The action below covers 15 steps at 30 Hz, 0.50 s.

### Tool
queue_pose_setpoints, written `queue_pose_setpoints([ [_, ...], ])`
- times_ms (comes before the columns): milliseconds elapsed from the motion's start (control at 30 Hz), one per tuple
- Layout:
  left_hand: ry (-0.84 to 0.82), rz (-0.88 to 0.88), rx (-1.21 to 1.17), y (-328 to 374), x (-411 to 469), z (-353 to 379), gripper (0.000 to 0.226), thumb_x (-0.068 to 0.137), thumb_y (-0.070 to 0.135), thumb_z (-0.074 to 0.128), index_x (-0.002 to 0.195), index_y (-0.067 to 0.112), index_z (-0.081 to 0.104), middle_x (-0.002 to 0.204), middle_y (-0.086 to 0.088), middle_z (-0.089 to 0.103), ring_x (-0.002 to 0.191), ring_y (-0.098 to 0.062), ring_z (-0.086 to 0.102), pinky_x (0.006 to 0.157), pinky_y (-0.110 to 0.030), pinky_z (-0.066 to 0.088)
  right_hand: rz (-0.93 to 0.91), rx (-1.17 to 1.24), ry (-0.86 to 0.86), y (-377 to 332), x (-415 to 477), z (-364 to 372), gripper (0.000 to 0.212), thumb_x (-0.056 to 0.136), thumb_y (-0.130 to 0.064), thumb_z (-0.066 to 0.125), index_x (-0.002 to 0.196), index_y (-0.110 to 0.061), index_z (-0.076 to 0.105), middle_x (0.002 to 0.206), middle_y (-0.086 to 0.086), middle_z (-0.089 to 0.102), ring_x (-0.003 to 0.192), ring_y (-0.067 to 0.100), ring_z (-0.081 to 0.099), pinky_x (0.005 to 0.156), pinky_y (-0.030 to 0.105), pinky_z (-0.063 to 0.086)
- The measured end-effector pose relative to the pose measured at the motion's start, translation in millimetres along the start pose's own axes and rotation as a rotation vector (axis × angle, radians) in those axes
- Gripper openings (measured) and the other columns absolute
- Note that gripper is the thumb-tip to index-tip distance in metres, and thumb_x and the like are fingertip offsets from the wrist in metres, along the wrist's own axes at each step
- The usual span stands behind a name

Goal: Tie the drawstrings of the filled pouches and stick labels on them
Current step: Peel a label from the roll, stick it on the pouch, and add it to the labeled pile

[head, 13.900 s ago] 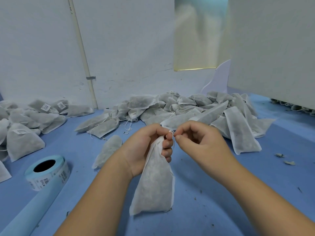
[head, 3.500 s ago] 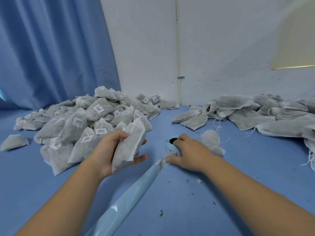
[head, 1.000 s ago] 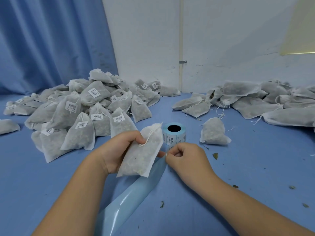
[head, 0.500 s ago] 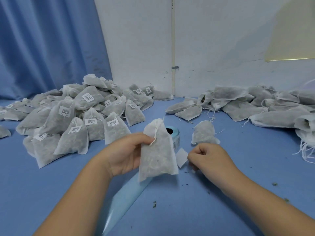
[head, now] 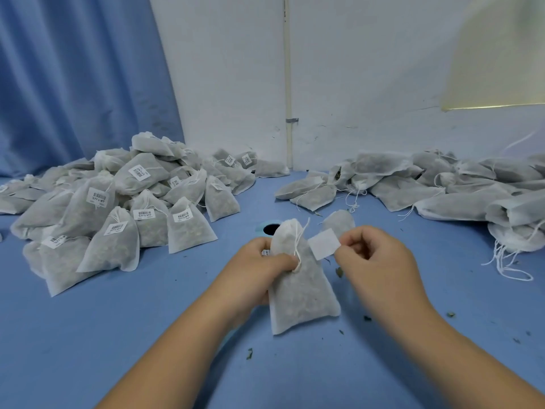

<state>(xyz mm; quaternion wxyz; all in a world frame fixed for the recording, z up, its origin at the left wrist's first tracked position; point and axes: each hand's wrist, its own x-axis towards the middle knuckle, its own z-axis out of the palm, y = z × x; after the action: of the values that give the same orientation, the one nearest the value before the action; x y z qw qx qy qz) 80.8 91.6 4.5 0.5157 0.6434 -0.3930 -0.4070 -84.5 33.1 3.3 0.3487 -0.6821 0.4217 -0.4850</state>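
Note:
My left hand (head: 259, 273) grips a filled white pouch (head: 298, 287) just below its tied neck, holding it upright above the blue table (head: 118, 335). Its drawstring hangs down over my fingers. My right hand (head: 374, 261) pinches a small white label (head: 324, 243) by its right edge, blank side toward me, right beside the pouch's upper part. The blue label roll (head: 269, 228) stands behind the pouch, mostly hidden by it.
A heap of tied, labelled pouches (head: 126, 208) fills the left of the table. Untied pouches with loose strings (head: 427, 187) lie along the back right. One single pouch (head: 339, 221) sits behind my right hand. Herb crumbs dot the table.
My right hand has lifted the peeled label up level with the pouch's neck. My left hand has brought the pouch a little lower and more upright.

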Motion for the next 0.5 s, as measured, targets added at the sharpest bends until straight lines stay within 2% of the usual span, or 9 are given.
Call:
queue_pose_setpoints([
  [67,0.066,0.043,0.087,-1.7,-1.1,5.4,0.04,0.062,0.035,0.071,0.101,0.028,0.064,0.098,-0.003,0.074,0.087,-0.021,0.073,0.08,-0.043,0.06,-0.048,-0.03,0.01,0.0,-3.3,3.9,0.012,0.075,-0.018,0.066,0.067,-0.025,0.061,0.062,-0.017,0.06,0.056,0.001,0.052,0.053,0.012,0.039],
  [167,0.164,0.134,0.228,-4.2,-2.7,11.5,0.025,0.076,0.033,0.07,0.097,0.04,0.059,0.096,0.008,0.07,0.084,-0.009,0.069,0.066,-0.025,0.049,-0.113,-0.097,0.033,0.1,-5.3,5.2,0.009,0.075,-0.024,0.066,0.069,-0.027,0.06,0.063,-0.012,0.059,0.062,0.005,0.053,0.058,0.02,0.041],
  [300,0.238,0.224,0.301,-5.7,-3.4,16.4,0.027,0.081,0.028,0.067,0.101,0.041,0.054,0.094,0.009,0.069,0.082,-0.007,0.066,0.064,-0.023,0.047,-0.164,-0.205,0.066,1.5,-4.9,3.0,0.012,0.078,-0.02,0.066,0.071,-0.027,0.059,0.066,-0.009,0.058,0.066,0.008,0.054,0.062,0.031,0.047],
  [400,0.255,0.251,0.335,-7.0,-2.7,18.1,0.028,0.082,0.029,0.067,0.103,0.04,0.052,0.091,0.01,0.067,0.08,-0.007,0.065,0.06,-0.021,0.043,-0.244,-0.312,0.06,0.9,-8.0,4.9,0.012,0.078,-0.02,0.062,0.073,-0.029,0.056,0.071,-0.013,0.057,0.071,0.006,0.054,0.061,0.028,0.045],
  [500,0.267,0.268,0.365,-8.7,-1.9,19.1,0.025,0.082,0.03,0.067,0.098,0.04,0.05,0.087,0.011,0.066,0.071,0.001,0.061,0.051,-0.012,0.037,-0.315,-0.391,0.041,1.3,-12.3,10.7,0.01,0.08,-0.019,0.061,0.076,-0.027,0.056,0.075,-0.013,0.055,0.072,0.008,0.053,0.064,0.033,0.047],
])
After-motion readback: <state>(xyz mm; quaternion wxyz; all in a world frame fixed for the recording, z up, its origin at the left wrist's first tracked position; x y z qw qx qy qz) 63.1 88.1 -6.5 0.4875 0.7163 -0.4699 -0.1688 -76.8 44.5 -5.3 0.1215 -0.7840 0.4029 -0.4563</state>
